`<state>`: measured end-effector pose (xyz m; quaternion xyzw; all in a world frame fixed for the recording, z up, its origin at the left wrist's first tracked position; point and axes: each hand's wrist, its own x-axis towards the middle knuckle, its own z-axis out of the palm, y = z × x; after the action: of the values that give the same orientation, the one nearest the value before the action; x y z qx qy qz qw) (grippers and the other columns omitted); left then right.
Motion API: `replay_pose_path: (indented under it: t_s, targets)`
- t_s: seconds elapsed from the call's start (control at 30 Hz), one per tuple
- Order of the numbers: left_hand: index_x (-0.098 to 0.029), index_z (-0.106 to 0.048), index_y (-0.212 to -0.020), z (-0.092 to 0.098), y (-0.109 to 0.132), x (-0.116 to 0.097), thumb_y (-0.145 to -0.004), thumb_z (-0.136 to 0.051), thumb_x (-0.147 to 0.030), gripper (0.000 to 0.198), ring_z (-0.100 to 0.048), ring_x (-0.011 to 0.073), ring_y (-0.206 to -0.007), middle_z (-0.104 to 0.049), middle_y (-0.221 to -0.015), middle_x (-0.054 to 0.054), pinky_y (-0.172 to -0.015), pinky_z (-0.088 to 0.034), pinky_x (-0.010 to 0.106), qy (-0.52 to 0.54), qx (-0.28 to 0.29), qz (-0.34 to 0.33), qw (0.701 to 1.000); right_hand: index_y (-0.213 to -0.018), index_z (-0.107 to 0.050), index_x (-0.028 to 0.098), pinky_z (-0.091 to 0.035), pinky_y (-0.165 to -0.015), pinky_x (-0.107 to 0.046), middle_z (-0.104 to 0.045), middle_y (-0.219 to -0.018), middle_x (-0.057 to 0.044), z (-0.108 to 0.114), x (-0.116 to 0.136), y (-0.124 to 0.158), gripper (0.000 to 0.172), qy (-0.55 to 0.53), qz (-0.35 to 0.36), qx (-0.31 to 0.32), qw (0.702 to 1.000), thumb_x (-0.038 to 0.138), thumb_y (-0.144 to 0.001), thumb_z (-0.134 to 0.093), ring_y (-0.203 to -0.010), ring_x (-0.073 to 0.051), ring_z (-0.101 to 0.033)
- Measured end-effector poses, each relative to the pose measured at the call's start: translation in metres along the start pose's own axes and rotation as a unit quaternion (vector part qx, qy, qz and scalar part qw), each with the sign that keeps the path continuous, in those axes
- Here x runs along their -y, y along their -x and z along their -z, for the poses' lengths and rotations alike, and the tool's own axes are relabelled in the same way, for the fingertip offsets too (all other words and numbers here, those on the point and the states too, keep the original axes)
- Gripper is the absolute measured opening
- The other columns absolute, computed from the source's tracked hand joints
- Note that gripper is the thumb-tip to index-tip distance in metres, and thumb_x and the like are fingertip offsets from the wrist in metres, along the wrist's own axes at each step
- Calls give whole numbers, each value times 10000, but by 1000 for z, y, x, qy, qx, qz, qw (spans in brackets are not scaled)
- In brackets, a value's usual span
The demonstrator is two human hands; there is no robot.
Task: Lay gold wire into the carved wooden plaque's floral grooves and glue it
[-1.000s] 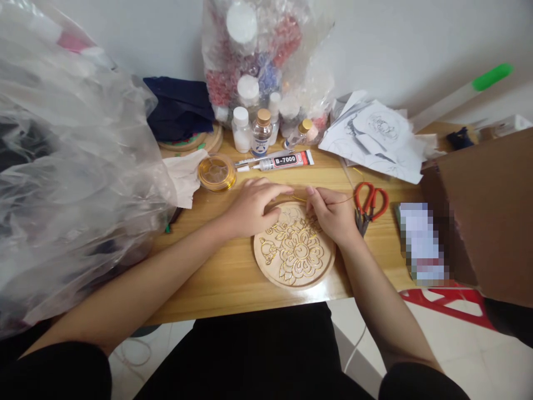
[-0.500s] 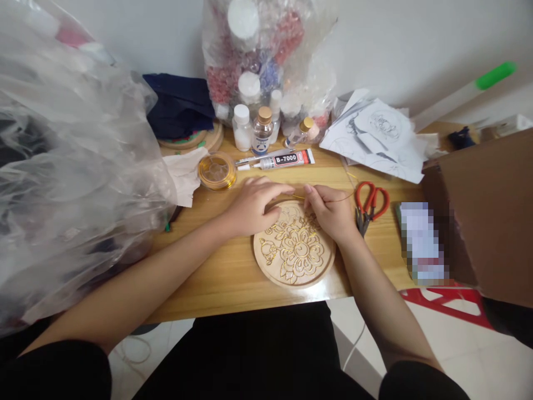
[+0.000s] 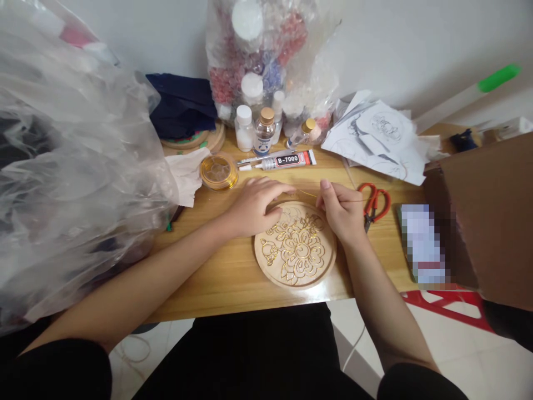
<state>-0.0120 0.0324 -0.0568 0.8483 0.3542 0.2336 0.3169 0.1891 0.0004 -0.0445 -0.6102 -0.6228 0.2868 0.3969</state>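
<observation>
A round wooden plate (image 3: pixel 266 258) with a raised rim lies on the table, its face covered in a flower pattern outlined in gold wire. My left hand (image 3: pixel 258 205) rests at the plate's upper left edge, fingers stretched out and thumb apart. Pinched between the thumb and fingers of my right hand (image 3: pixel 343 211) is a thin gold wire (image 3: pixel 308 194), just above the plate's upper right rim. One stretch of it runs left toward my left fingertips; whether they touch it I cannot tell. Red-handled pliers (image 3: pixel 382 205) lie right beside my right hand.
Behind the plate are a spool of gold wire (image 3: pixel 219 172), a B-7000 glue tube (image 3: pixel 287 160) and several small bottles (image 3: pixel 264 133). Paper drawings (image 3: pixel 378 133) lie at the back right. A phone (image 3: pixel 422 244) and a cardboard box (image 3: pixel 491 216) are to the right; plastic bags (image 3: pixel 79 166) bulge at left.
My right hand has moved a little to the right, away from my left fingertips, with the gold wire still pinched. My left hand and the plate have stayed in place.
</observation>
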Motion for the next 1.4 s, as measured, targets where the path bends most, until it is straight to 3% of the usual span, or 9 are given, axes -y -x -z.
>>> replay_pose_path:
  t_s: [0.27, 0.53, 0.97, 1.23, 1.4]
  targets:
    - [-186, -559, -1143, 0, 0, 0, -765, -551, -138, 381, -560, 222, -1061, -660, -1104, 46, -913, -387, 409, 4, -1, -7, 1000, -478, -425, 200, -275, -438, -250, -386, -431, 24, 0, -4, -1, 561, 40, -28, 4, 999, 571, -898, -452, -426, -90, -351]
    - [-205, -567, -1143, 0, 0, -1, -769, -556, -138, 380, -555, 214, -1063, -660, -1097, 34, -931, -379, 398, 0, 1, 2, 1000, -486, -439, 192, -276, -442, -241, -395, -427, 30, -2, -3, -2, 568, 40, -11, 23, 999, 587, -894, -441, -416, -83, -345]
    - [-192, -562, -1135, 0, 0, 0, -764, -562, -129, 376, -558, 213, -1074, -663, -1105, 34, -936, -380, 405, 5, -1, -3, 1000, -510, -453, 193, -300, -465, -244, -421, -449, 22, -1, -3, -2, 512, 43, 12, -5, 999, 492, -926, -447, -442, -93, -392]
    - [-165, -417, -1294, -3, 2, 1, -762, -549, -101, 551, -601, 153, -868, -670, -1123, 50, -927, -395, 377, 52, -36, -4, 998, -530, -483, 187, -317, -491, -244, -446, -473, 23, -2, -2, -3, 491, 37, 41, 1, 998, 456, -939, -441, -457, -88, -411]
    - [-158, -445, -1257, -4, 2, 2, -762, -552, -106, 509, -601, 149, -852, -674, -1110, 48, -910, -407, 377, 50, -43, -9, 998, -521, -464, 189, -296, -467, -247, -430, -457, 24, -4, -1, -3, 518, 40, 39, -14, 998, 498, -935, -429, -442, -88, -390]
